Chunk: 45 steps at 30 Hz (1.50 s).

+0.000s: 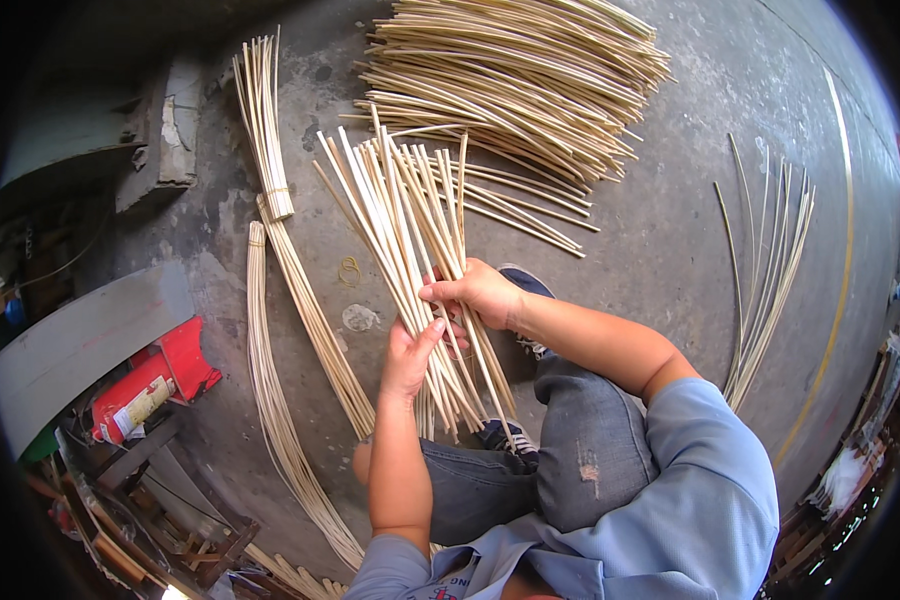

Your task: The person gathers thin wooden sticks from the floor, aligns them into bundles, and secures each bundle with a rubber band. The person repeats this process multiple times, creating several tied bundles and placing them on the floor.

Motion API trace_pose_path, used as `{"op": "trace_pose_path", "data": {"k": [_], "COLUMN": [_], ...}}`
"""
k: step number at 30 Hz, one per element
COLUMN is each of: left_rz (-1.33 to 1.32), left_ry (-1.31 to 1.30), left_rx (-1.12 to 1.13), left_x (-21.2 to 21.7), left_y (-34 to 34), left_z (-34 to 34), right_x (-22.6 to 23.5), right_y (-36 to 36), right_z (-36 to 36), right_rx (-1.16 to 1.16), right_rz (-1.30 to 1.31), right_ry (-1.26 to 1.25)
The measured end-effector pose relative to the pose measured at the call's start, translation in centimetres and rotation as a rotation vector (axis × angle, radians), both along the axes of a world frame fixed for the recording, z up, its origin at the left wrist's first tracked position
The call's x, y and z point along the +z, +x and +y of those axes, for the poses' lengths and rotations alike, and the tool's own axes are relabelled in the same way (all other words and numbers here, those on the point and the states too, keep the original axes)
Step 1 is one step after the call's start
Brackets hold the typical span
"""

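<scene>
A loose bunch of pale rattan canes point(395, 235) slants up and away over my bent legs, its far ends fanned out. My left hand point(410, 352) is closed round the bunch from the left, thumb pointing up along the canes. On the right side, a little farther up, my right hand point(480, 292) grips part of the same bunch with the thumb laid across it. Some fingers of both hands are hidden behind the canes. The near ends spread out above my shoe and shin.
A large heap of canes point(510, 70) lies on the concrete floor ahead. Tied bundles point(262, 130) lie to the left, beside small yellow rings point(349, 270). A few thin canes point(770, 290) lie at the right. A red metal object point(155, 380) is at the far left.
</scene>
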<state>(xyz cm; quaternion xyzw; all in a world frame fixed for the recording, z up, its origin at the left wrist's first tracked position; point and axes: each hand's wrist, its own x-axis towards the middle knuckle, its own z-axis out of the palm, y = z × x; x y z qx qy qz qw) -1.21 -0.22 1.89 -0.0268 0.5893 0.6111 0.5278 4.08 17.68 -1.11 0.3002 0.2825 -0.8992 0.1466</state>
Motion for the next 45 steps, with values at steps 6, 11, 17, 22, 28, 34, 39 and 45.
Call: {"op": "trace_pose_path", "data": {"k": [6, 11, 17, 22, 28, 34, 39, 45], "left_rz": [0.024, -0.012, -0.071, -0.038, 0.08, 0.086, 0.084, 0.003], "left_ry": [0.002, -0.002, -0.005, 0.005, 0.017, -0.072, -0.109, -0.067], "left_rx": [0.088, 0.211, 0.212, 0.163, 0.113, 0.169, 0.184, 0.139], "left_x": [-0.2, -1.1, -0.9, -0.9, -0.8, -1.8, -1.5, -0.9], "left_y": [0.2, -0.3, -0.1, 0.0, -0.2, -0.3, -0.4, -0.7], "left_z": [-0.2, -0.1, -0.7, -0.1, 0.4, -0.5, -1.0, -0.7], "right_x": [0.2, -2.5, -0.9, 0.1, 0.6, -0.8, -0.4, -1.6], "right_y": [0.0, 0.3, -0.2, -0.7, -0.2, -0.1, 0.1, 0.3], "right_z": [0.2, 0.0, 0.3, -0.3, -0.3, -0.3, 0.0, 0.7], "right_rx": [-0.026, -0.255, -0.106, -0.028, -0.04, -0.086, -0.117, -0.11], "right_rz": [-0.003, 0.097, 0.019, 0.057, -0.002, 0.002, -0.065, 0.093], "right_ry": [-0.075, -0.002, -0.028, 0.079, 0.057, 0.126, 0.015, -0.147]}}
